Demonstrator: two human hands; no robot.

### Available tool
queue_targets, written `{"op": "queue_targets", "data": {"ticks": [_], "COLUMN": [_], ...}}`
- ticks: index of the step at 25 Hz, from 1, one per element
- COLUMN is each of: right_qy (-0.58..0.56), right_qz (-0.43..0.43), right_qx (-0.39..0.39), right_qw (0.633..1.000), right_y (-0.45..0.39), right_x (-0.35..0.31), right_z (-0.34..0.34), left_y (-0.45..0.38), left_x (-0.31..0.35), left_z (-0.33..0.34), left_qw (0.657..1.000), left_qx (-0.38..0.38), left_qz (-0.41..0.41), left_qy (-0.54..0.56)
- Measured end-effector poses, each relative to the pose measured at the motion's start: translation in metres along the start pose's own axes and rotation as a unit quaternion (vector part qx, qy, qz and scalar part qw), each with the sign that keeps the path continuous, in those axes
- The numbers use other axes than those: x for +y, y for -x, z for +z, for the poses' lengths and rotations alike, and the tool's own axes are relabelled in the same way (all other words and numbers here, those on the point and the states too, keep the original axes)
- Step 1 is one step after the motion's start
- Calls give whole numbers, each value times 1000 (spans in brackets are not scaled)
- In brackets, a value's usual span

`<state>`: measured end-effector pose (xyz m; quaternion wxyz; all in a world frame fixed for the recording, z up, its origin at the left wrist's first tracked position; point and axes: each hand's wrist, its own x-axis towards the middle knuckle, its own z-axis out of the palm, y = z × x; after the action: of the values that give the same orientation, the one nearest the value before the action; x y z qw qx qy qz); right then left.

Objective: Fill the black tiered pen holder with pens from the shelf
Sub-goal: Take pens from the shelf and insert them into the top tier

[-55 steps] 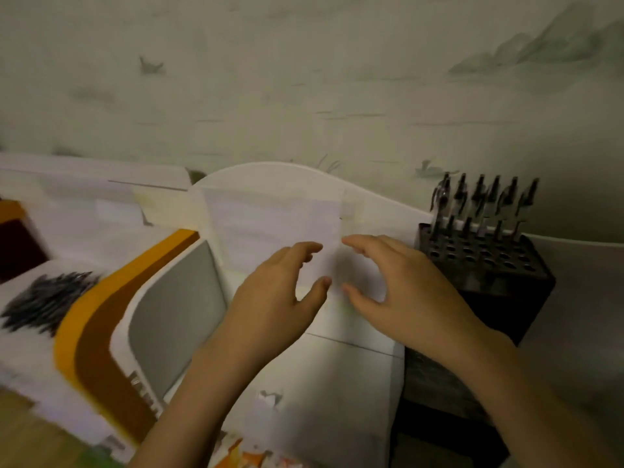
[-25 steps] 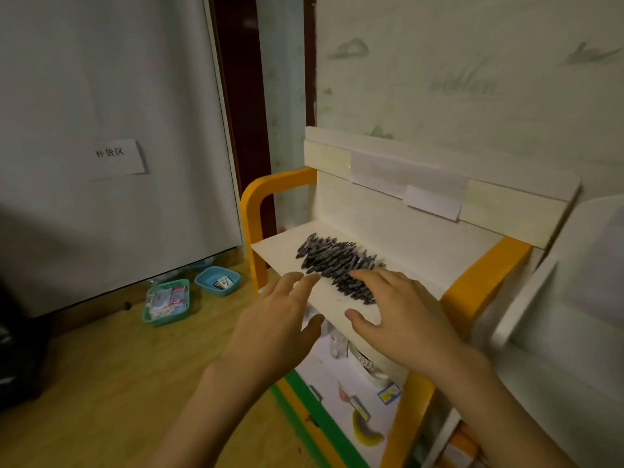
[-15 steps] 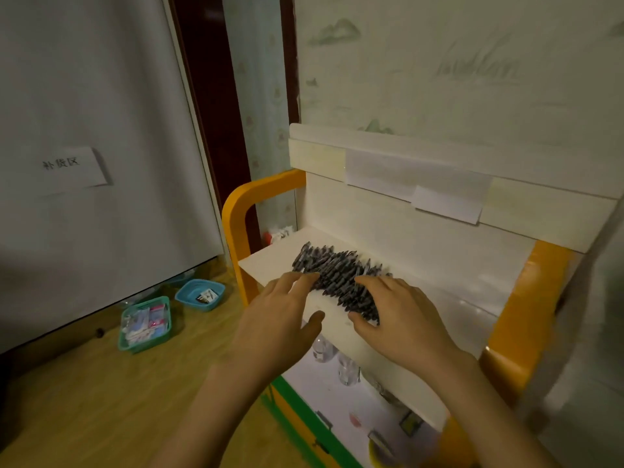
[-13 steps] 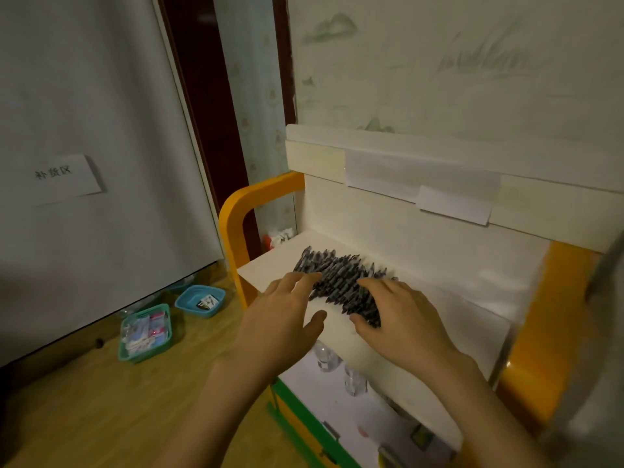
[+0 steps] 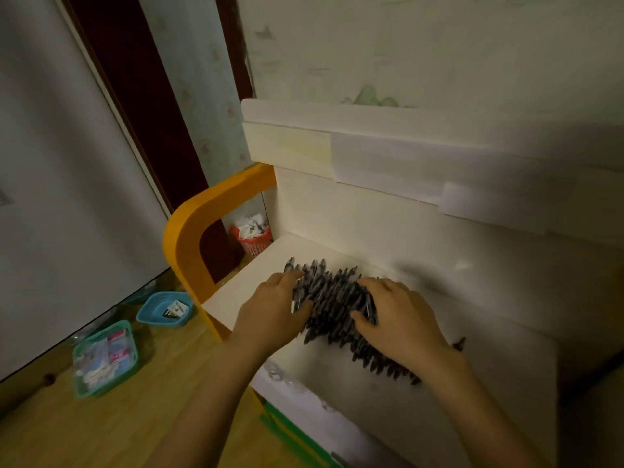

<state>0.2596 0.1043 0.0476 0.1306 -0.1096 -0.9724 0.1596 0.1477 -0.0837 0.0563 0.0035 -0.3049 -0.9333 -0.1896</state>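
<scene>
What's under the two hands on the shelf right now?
A heap of dark pens on the white shelf. The left hand and right hand cover both sides of it; pens beneath the palms are hidden.

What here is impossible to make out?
Head view only:
- Pen holder: outside the frame.
- Pens under the left hand and right hand: covered, count unknowable.
- Whether either hand grips pens: fingertips buried.
- Teal tray contents: too small and blurred.

Dark pens (image 5: 332, 298) heaped flat on white shelf (image 5: 243, 282).
</scene>
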Motion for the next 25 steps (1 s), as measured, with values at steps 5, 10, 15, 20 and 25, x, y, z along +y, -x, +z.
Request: {"op": "queue_targets", "data": {"ticks": [5,10,15,20,25], "right_qy": [39,67,79,85,80], "right_qz": [52,93,129,139,139], "right_qx": [3,0,-3,2,9], "right_qw": [998,993,988,987,987], "right_y": [-34,-55,-64,-64,-66], "right_x": [2,6,12,18,22], "right_z": [12,19,28,37,41], "left_y": [-59,-95,-114,-122,-128], "left_x": [-18,-9,-1,4,9], "left_z": [36,72,95,101,100], "left_qw": [998,993,986,981,975], "left_qx": [-46,-100,-165,-190,-222], "left_qz": [24,39,20,-2,-25], "left_qy": [46,56,-8,-42,-23]}}
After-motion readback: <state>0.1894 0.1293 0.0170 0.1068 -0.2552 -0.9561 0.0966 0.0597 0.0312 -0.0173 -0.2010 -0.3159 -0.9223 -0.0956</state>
